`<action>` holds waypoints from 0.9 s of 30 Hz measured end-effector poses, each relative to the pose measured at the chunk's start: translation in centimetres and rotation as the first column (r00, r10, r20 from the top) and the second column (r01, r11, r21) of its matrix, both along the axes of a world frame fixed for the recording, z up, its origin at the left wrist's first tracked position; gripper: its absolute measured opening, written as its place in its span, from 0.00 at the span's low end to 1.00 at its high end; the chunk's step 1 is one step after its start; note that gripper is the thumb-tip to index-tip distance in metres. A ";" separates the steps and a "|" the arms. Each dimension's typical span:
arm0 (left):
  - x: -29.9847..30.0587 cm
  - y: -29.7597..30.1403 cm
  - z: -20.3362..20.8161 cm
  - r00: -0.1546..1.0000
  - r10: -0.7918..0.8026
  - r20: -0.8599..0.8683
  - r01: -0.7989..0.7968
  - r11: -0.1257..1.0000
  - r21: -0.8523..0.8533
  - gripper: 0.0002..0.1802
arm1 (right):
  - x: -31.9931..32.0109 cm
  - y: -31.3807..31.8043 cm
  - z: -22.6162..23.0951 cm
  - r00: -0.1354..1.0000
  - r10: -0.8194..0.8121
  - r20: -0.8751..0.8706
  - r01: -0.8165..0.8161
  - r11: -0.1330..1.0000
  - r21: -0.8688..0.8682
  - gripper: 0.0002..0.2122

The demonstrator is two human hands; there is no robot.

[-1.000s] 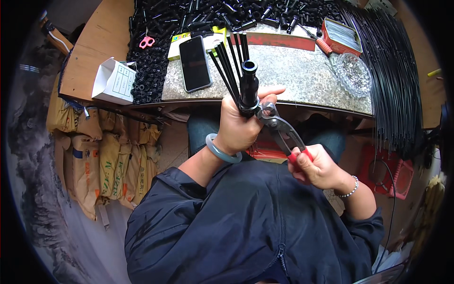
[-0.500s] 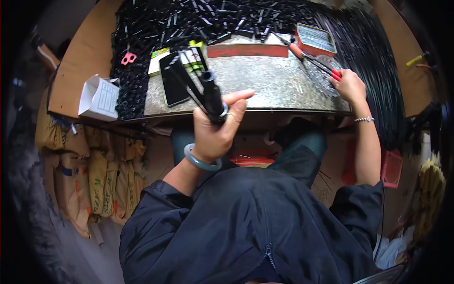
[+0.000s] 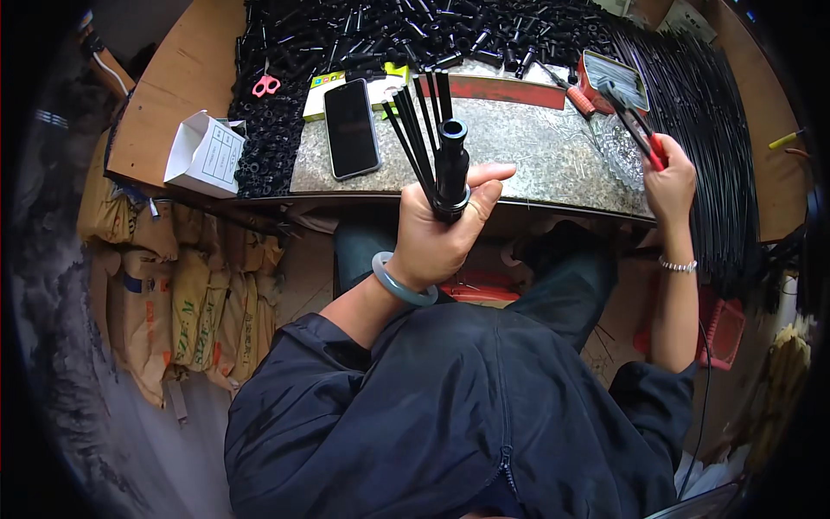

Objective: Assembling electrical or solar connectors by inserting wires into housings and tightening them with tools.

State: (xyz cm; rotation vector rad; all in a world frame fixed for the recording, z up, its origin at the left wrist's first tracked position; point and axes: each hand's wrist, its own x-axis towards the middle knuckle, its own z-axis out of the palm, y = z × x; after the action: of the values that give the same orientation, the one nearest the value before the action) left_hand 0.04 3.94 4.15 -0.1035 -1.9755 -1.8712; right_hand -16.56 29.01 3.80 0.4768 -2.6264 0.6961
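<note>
My left hand [image 3: 443, 232] is wrapped round a black tubular part [image 3: 451, 169] with a hollow round top end. Several thin black rods [image 3: 405, 130] fan out beyond it from the same grip. My left index finger stretches out to the right. On the right, my right hand [image 3: 671, 183] grips red-handled pliers [image 3: 641, 134], their dark jaws pointing up and away. Under the pliers a clear glass dish [image 3: 619, 156] sits on the speckled tabletop [image 3: 519, 160]. The rods' lower ends are hidden in my left palm.
Loose black tubular parts [image 3: 389, 30] heap along the far side. Long black rods [image 3: 700, 130] lie at right. A phone [image 3: 352, 130], pink scissors [image 3: 266, 83], a white box [image 3: 206, 156], an orange-handled tool [image 3: 577, 99], a red tin [image 3: 596, 73] of thin metal pieces and a red bar [image 3: 510, 90] lie about.
The whole view has shifted, so the table things sit further right. My right hand has tilted the pliers more upright. The black part and rods stay in my left hand.
</note>
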 end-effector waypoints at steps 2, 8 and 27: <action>-0.1 0.2 -0.1 1.000 -0.003 0.009 0.003 1.000 -0.008 0.11 | 3.3 -2.6 0.4 0.953 0.293 -0.074 -0.300 0.889 -0.346 0.04; 0.0 0.8 -0.7 0.999 -0.043 0.016 0.043 0.999 -0.006 0.11 | 10.4 -9.7 2.1 0.709 0.614 -0.347 -0.704 0.588 -0.399 0.09; 1.5 0.8 0.1 0.993 -0.094 0.072 0.081 0.982 0.170 0.08 | 11.0 -10.9 0.2 0.653 0.463 -0.600 -0.737 0.570 -0.362 0.06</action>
State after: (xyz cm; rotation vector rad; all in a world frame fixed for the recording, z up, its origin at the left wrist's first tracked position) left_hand 1.52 4.78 4.30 -0.0694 -1.8834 -2.1197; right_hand -5.59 18.12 4.01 1.2262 -1.6225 1.3656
